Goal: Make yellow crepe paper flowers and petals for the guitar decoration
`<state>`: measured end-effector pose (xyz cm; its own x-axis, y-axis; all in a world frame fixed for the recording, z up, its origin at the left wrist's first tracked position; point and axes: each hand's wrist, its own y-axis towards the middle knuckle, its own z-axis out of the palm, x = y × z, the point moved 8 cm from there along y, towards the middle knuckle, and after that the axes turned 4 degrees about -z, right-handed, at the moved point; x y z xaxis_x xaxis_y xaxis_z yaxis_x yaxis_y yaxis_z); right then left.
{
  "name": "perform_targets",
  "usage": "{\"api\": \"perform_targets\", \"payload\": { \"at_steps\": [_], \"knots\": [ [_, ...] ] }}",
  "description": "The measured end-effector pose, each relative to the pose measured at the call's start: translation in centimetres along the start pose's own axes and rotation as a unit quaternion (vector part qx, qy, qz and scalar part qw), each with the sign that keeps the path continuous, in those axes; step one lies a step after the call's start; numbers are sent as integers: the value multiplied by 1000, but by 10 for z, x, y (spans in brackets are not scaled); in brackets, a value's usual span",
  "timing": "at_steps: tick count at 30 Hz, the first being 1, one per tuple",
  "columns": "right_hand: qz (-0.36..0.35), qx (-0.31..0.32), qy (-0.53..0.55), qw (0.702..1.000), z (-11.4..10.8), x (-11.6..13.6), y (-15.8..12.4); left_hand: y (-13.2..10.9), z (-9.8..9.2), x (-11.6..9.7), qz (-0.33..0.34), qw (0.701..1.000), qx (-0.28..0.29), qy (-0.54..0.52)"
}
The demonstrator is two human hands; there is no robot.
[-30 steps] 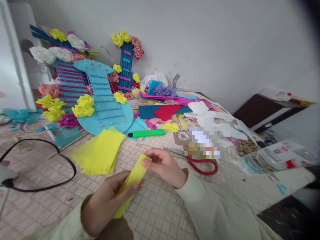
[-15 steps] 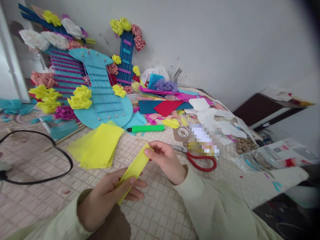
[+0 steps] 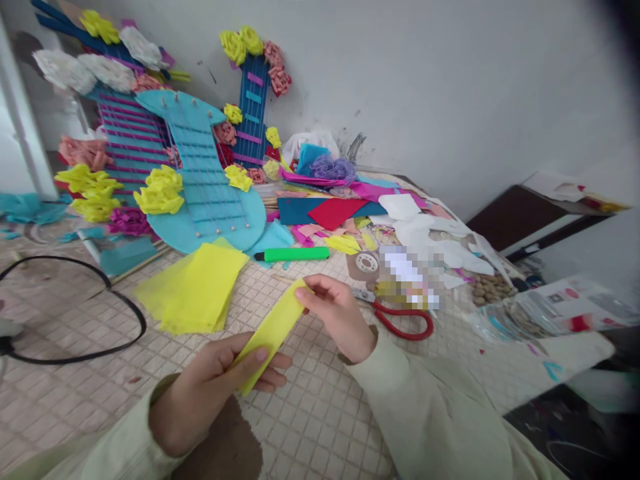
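Observation:
A long yellow paper strip (image 3: 273,331) is stretched between both hands above the tiled floor. My left hand (image 3: 215,390) pinches its near end, thumb on top. My right hand (image 3: 335,313) pinches its far end. A stack of yellow paper sheets (image 3: 195,288) lies just beyond the left hand. Red-handled scissors (image 3: 403,317) lie right behind the right hand.
A green marker (image 3: 293,254) lies past the strip. Blue craft pieces with paper flowers (image 3: 200,173) lean on the wall. A heap of coloured paper (image 3: 345,207) fills the middle, a black cable (image 3: 75,313) loops at left, and a dark low table (image 3: 520,220) stands at right.
Both hands have lifted the strip slightly and moved it a little away from me; the strip now looks narrower than a second ago. The view has tipped up somewhat.

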<state>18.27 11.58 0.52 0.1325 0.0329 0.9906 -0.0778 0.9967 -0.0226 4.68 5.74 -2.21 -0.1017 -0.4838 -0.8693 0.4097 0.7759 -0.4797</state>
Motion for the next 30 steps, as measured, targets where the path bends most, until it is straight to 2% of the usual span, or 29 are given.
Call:
{"api": "perform_targets", "payload": {
  "at_steps": [7, 13, 22, 27, 30],
  "knots": [
    [-1, 11, -4, 1000, 1, 0, 0, 0, 0, 1, -8, 1000, 7, 24],
    [-33, 46, -27, 998, 6, -3, -3, -4, -8, -15, 52, 981, -64, 175],
    [-55, 21, -49, 997, -4, 6, 3, -3, -20, -10, 16, 987, -81, 138],
    [-55, 23, -46, 997, -4, 7, 4, -3, -19, -14, 24, 984, -86, 156],
    [-34, 23, -8, 999, -2, 5, 3, -2, -19, -16, 32, 983, -96, 155]
  ]
}}
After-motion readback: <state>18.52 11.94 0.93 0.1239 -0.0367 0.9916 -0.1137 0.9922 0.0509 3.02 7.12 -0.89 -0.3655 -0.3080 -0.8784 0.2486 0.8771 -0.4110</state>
